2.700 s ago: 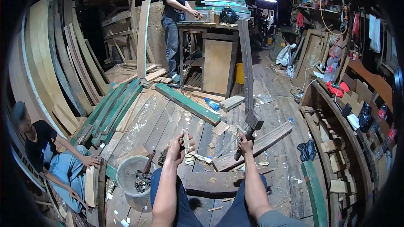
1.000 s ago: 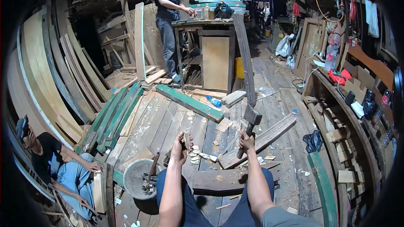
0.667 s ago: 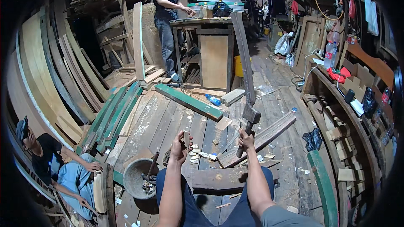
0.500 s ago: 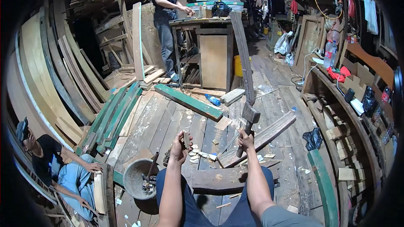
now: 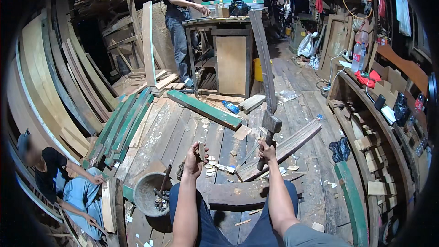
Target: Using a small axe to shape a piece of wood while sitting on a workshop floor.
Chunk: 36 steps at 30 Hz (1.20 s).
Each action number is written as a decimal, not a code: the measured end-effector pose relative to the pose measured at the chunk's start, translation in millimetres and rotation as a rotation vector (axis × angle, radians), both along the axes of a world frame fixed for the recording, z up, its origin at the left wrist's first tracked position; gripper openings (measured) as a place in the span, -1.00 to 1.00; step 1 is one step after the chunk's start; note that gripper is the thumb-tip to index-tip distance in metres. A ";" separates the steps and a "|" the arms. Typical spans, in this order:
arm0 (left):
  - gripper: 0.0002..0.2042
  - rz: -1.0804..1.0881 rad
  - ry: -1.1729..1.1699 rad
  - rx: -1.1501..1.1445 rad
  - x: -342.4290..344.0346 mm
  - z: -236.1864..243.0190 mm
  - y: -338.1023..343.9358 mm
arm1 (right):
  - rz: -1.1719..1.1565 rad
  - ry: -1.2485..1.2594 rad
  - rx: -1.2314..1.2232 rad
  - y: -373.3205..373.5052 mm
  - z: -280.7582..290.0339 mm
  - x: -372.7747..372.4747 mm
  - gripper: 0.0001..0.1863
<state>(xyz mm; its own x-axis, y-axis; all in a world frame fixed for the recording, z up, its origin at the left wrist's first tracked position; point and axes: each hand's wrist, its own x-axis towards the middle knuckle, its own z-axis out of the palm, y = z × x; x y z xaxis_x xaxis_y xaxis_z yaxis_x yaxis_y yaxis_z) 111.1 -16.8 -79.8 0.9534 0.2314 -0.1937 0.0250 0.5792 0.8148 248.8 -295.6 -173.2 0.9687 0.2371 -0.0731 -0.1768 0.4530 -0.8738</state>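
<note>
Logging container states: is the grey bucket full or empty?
Partly filled: small dark pieces lie low in the bucket and a dark rod slants inside, with much inner wall bare.

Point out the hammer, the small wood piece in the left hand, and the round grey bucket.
Hammer [image 5: 271, 122]: head view, on its blocky head.
Small wood piece [image 5: 201, 151]: head view, on its middle.
Round grey bucket [image 5: 144, 192]: head view, on its inner wall.

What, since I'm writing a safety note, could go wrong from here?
The bare left hand holds a small wood piece; a stray blow from the mallet in the right hand might strike it. Loose wood offcuts scattered on the plank floor could make footing unsure. The bucket, close beside the left leg, might get knocked over.
</note>
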 end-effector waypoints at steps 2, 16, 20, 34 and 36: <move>-0.64 0.004 -0.008 -0.013 0.3 -1.0 0.6 | -0.001 -0.003 0.008 0.1 -1.9 0.9 -0.67; -0.62 -0.001 0.014 -0.002 -2.1 4.8 -1.4 | -0.025 -0.006 -0.037 1.2 4.2 -0.5 -0.59; -0.62 0.007 0.030 0.022 -6.1 9.2 -5.1 | -0.010 0.000 -0.038 0.1 8.3 -4.2 -0.61; -0.67 -0.007 0.066 0.016 4.4 12.5 -14.4 | 0.023 0.007 -0.017 -9.4 -2.2 9.7 -0.78; -0.61 -0.007 0.006 0.028 4.5 7.1 -3.0 | -0.012 -0.013 -0.055 2.1 5.7 7.6 -0.76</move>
<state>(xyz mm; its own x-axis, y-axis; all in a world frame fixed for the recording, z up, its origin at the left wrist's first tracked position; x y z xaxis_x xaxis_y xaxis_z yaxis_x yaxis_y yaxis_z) 115.6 -19.8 -72.7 0.9539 0.2298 -0.1929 0.0340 0.5559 0.8306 256.5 -293.5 -167.5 0.9725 0.2211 -0.0731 -0.1599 0.4060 -0.8998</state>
